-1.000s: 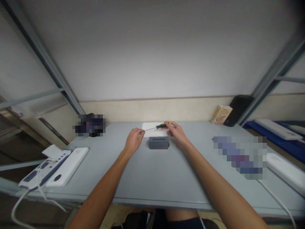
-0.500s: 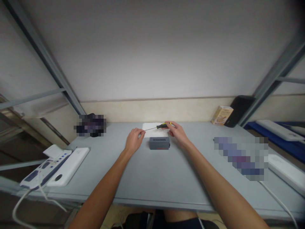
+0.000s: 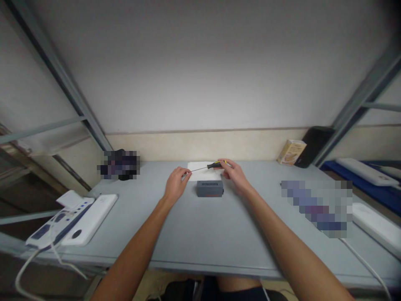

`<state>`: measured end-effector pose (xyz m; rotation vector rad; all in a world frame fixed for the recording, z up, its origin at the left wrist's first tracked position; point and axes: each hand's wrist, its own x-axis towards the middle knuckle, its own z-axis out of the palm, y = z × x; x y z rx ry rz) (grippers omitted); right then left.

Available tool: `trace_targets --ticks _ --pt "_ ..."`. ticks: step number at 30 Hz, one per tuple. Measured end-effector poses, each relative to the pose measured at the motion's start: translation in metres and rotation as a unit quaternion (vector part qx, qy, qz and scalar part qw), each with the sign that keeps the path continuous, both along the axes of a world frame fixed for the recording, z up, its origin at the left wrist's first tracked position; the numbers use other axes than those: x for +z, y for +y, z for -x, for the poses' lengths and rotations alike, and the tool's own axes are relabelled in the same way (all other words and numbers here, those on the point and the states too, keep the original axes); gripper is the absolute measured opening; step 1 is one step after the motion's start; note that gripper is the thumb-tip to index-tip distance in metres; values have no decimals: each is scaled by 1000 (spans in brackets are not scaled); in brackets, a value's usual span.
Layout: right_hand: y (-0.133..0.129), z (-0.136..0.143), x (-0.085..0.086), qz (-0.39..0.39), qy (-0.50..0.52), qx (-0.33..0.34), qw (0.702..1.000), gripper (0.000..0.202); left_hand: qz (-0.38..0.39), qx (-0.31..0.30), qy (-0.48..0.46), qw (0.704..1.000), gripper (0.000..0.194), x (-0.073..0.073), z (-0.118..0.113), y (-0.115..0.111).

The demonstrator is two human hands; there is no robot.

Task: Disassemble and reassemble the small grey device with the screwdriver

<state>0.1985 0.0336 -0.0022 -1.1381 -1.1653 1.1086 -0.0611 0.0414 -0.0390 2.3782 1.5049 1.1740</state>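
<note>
A screwdriver (image 3: 214, 165) with a black and yellow handle is held in my right hand (image 3: 231, 171), its thin shaft pointing left. My left hand (image 3: 178, 180) pinches at the tip of that shaft; whether a small part sits between the fingertips is too tiny to tell. Both hands are just above the desk, on either side of a sheet of white paper (image 3: 197, 176). In front of the paper stands a dark grey box (image 3: 209, 189) with a row of vent slots on top and red marking on its front, touched by neither hand.
On the grey desk (image 3: 200, 234), a power strip (image 3: 59, 221) and a white flat device (image 3: 94, 217) lie at left. A small carton (image 3: 292, 152) and a black case (image 3: 316, 146) lean at back right. Pixelated items sit on both sides. A wall closes the back.
Almost nothing differs. The screwdriver and my right hand have shifted very slightly to the right, and the left hand keeps its pinch at the tip.
</note>
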Motion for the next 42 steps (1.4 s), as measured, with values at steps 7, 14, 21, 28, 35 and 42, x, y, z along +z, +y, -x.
trace_targets --ticks 7,14,21,28,35,42 --pt "0 1 0 11 -1 -4 1000 54 -1 2 -6 1000 16 1 0 -1" --pt "-2 0 1 14 -11 -1 1000 55 4 -2 -35 999 16 -1 -2 0" --pt "0 1 1 13 -9 8 1000 53 -8 2 -79 997 18 -2 -2 2" --pt "0 -1 0 -1 -43 -5 999 54 -22 18 14 999 12 1 -1 0" --pt "-1 1 1 -20 -54 -3 998 54 -33 2 84 996 11 9 0 -4" --pt "-2 -8 12 -112 -62 -48 991 46 -19 -39 -80 996 21 13 -8 -7"
